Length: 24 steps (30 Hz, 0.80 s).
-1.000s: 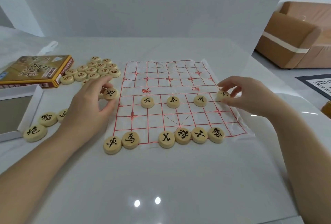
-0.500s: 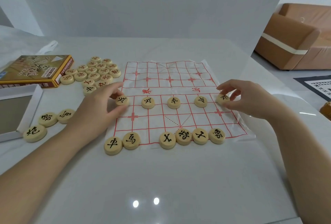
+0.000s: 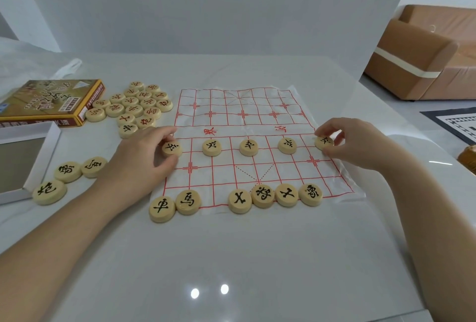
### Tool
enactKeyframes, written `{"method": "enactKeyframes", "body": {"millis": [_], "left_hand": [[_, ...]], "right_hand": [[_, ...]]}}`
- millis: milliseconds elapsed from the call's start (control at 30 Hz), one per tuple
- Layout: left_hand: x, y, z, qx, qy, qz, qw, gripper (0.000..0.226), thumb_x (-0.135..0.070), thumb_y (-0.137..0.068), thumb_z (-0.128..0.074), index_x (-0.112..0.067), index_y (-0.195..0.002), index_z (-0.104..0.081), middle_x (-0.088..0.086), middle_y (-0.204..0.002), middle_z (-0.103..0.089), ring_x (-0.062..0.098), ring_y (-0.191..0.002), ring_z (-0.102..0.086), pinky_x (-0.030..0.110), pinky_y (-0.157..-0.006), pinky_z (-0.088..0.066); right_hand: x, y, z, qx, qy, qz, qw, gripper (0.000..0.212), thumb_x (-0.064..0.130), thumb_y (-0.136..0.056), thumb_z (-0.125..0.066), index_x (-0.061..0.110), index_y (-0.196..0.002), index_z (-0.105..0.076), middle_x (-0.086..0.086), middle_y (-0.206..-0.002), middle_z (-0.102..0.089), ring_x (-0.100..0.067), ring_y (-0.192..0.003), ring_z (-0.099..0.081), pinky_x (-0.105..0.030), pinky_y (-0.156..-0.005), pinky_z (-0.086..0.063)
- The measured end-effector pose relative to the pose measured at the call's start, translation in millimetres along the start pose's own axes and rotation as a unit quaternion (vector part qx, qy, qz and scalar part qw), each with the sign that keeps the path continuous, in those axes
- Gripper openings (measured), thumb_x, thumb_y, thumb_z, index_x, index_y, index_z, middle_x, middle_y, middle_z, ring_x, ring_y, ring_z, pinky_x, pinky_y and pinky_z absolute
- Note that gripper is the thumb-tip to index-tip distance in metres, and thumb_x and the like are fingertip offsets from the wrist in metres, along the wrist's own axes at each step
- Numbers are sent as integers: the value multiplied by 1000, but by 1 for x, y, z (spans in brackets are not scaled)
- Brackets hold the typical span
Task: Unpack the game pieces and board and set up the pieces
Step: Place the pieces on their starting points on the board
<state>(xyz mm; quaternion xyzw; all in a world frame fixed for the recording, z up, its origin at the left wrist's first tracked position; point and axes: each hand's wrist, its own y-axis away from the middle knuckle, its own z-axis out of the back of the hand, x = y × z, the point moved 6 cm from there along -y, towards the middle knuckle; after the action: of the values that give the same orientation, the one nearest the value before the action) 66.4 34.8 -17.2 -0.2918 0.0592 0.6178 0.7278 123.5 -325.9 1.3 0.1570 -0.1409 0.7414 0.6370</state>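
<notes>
Our left hand (image 3: 140, 159) pinches a black-marked piece (image 3: 171, 148) at the paper board's (image 3: 247, 126) left edge, while our right hand (image 3: 353, 141) grips another piece (image 3: 324, 142) at its right edge. Unplaced pieces (image 3: 134, 108) sit clustered on the counter (image 3: 231, 257).

There is one view only, from a wide-angle camera on the person's head. It looks forward and down across the white table (image 3: 231, 257), close enough that both forearms enter from the bottom corners and reach toward the middle. The board (image 3: 247, 126) lies near the centre of the frame, its far edge toward a white wall. The lens bends straight lines near the edges. At the left edge the box (image 3: 49, 101) is partly cut off; at the right, past the table's edge, a brown sofa (image 3: 425, 56) stands on the floor.
</notes>
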Motion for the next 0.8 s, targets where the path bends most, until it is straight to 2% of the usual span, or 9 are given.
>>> {"method": "enactKeyframes", "body": {"millis": [100, 267, 367, 467, 567, 667, 800], "left_hand": [[0, 0, 0, -3, -2, -3, 1000, 48, -23, -86, -61, -21, -132, -50, -10, -114, -57, 8, -107, -47, 29, -91, -37], [-1, 2, 0, 4, 6, -2, 1000, 48, -20, -87, -60, -23, -133, -47, -9, -122, -52, 8, -109, -48, 32, -93, -38], [-2, 6, 8, -19, 22, 12, 999, 48, -20, -89, -57, -23, -135, -45, -10, -129, -45, 5, -109, -45, 28, -90, -36], [3, 6, 30, -35, -9, 3, 999, 40, -18, -89, -57, -20, -129, -53, -6, -128, -50, 13, -114, -48, 34, -96, -38], [22, 10, 45, -5, -73, 14, 997, 32, -16, -88, -56, -18, -120, -60, 1, -127, -54, 20, -120, -46, 44, -99, -38], [42, 29, 53, 6, -137, 46, 989, 31, -20, -89, -53, -19, -119, -60, 1, -128, -53, 22, -122, -43, 46, -99, -34], [54, 48, 53, 27, -155, 59, 986, 37, -32, -91, -48, -24, -127, -52, -4, -134, -48, 19, -126, -40, 45, -102, -30]], "right_hand": [[-1, -1, -1, 4, 4, -5, 1000, 18, 27, -88, -64, 32, -105, -61, 11, -104, -60, -5, -85, -54, -24, -74, -37], [-2, 1, 0, 9, 16, -6, 1000, 26, 27, -88, -65, 33, -114, -60, 9, -111, -59, -10, -94, -54, -25, -74, -37], [1, 5, 12, -39, 15, -1, 999, 34, 18, -88, -60, 31, -120, -59, 5, -120, -57, -12, -103, -52, -28, -84, -36], [17, 7, 21, -96, -1, 8, 995, 40, 8, -87, -55, 28, -121, -58, 1, -126, -57, -12, -106, -52, -29, -86, -36], [55, 8, 7, -77, -12, 65, 995, 38, 11, -88, -54, 28, -121, -59, 6, -125, -57, -8, -108, -51, -28, -89, -41], [107, 13, -17, -35, -10, 144, 989, 35, 15, -90, -52, 31, -120, -59, 10, -124, -55, -6, -110, -50, -25, -91, -41], [179, 18, -54, 35, 7, 229, 973, 34, 18, -90, -53, 29, -123, -58, 9, -127, -53, -8, -115, -48, -24, -92, -37]]}}
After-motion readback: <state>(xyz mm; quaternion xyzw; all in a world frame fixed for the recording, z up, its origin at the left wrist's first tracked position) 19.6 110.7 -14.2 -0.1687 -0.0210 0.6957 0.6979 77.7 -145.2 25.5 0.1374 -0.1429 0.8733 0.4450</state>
